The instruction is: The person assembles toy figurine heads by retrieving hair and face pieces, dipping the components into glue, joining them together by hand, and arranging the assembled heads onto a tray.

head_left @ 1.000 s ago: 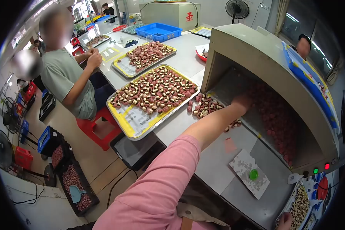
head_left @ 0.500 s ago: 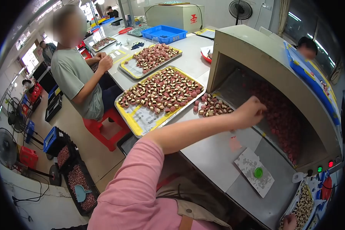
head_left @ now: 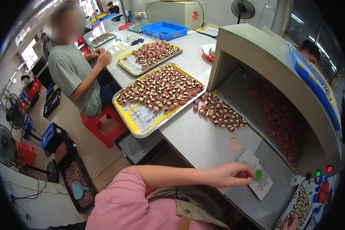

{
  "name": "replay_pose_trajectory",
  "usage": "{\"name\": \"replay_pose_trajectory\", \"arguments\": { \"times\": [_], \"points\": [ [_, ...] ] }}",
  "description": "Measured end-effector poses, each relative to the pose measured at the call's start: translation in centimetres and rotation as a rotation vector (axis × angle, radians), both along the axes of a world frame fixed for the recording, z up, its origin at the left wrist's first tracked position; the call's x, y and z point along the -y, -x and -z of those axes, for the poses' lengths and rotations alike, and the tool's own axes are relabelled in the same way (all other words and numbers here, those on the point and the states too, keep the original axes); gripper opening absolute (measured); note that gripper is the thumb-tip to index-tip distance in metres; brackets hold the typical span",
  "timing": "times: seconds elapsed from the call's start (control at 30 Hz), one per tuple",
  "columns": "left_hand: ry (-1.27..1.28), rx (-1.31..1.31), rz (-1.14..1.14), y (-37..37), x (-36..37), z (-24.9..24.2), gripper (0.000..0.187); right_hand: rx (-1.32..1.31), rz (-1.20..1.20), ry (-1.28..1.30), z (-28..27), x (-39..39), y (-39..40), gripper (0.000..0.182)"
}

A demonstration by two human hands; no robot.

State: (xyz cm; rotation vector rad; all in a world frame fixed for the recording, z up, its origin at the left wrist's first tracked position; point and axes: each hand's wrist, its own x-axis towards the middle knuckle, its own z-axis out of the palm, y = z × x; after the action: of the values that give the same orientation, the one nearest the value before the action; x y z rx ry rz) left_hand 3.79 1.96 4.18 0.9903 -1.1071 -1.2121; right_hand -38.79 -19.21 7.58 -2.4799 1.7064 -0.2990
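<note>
My left hand (head_left: 235,175), at the end of a pink sleeve, is over the worktop with thumb and fingertips drawn together. Whatever they may hold is too small to make out. The fingertips are beside a small green cap (head_left: 258,175) on a speckled white board (head_left: 265,188). At the bottom right edge, my right hand (head_left: 290,222) is partly cut off, its fingers bent at a tray of small cream-and-dark pieces (head_left: 302,207). Beyond the board, a cluster of reddish pieces with cream-and-dark centres (head_left: 222,113) lies loose on the worktop.
A beige hooded machine (head_left: 253,36) holds a heap of dark red pieces (head_left: 277,115). Two metal trays (head_left: 141,134) of similar pieces lie to the left, a blue bin (head_left: 151,30) behind. A co-worker (head_left: 74,76) sits on a red stool (head_left: 103,122). Black crates (head_left: 80,191) stand on the floor.
My left hand has moved from the machine's opening back toward me, down to the green cap. The cluster of pieces is now uncovered. My right hand stays at the tray.
</note>
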Motion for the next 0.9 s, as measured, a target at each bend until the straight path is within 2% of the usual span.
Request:
{"name": "replay_pose_trajectory", "arguments": {
  "times": [0.1, 0.13, 0.2, 0.23, 0.27, 0.3, 0.37, 0.47, 0.53, 0.63, 0.9],
  "points": [
    [0.049, -0.159, -0.036, 1.5, -0.5, 1.2, 0.028, 0.106, -0.25, -0.088, -1.1, -2.3, -3.1, 0.03],
    [0.027, -0.203, -0.034, 1.8, -0.6, 1.4, 0.028, 0.062, -0.271, -0.102, -0.5, -2.6, -3.5, 0.032],
    [-0.024, -0.292, -0.008, 2.5, -0.4, 1.9, 0.028, 0.192, -0.4, -0.123, 2.8, -1.7, -4.4, 0.019],
    [-0.033, -0.244, -0.048, 2.7, -0.5, 1.8, 0.028, 0.252, -0.433, -0.135, 4.5, -1.8, -4.0, 0.015],
    [-0.045, -0.204, -0.057, 2.5, -0.7, 1.3, 0.028, 0.185, -0.474, -0.128, 4.9, -2.3, -4.6, 0.018],
    [-0.062, -0.179, -0.037, 2.6, -0.7, 1.0, 0.028, 0.144, -0.316, -0.178, 4.0, -4.1, -7.0, 0.02],
    [-0.294, -0.16, 0.018, 2.2, -0.8, 0.2, 0.028, 0.157, -0.269, -0.156, 1.9, -6.3, -10.5, 0.023],
    [-0.221, -0.286, -0.063, 3.0, -0.5, 1.5, 0.026, 0.228, -0.333, -0.108, 1.6, -6.9, -11.9, 0.026],
    [-0.217, -0.512, -0.048, 3.6, 0.2, 2.2, 0.025, 0.222, -0.321, -0.117, 1.5, -7.1, -11.7, 0.028],
    [-0.223, -0.689, -0.011, 4.0, 1.5, 2.4, 0.025, 0.365, -0.25, -0.237, 0.8, -7.7, -11.4, 0.032],
    [-0.179, -0.813, -0.047, 3.7, 1.8, 4.2, 0.029, 0.312, -0.238, -0.205, 1.0, -7.2, -11.3, 0.031]
  ]
}}
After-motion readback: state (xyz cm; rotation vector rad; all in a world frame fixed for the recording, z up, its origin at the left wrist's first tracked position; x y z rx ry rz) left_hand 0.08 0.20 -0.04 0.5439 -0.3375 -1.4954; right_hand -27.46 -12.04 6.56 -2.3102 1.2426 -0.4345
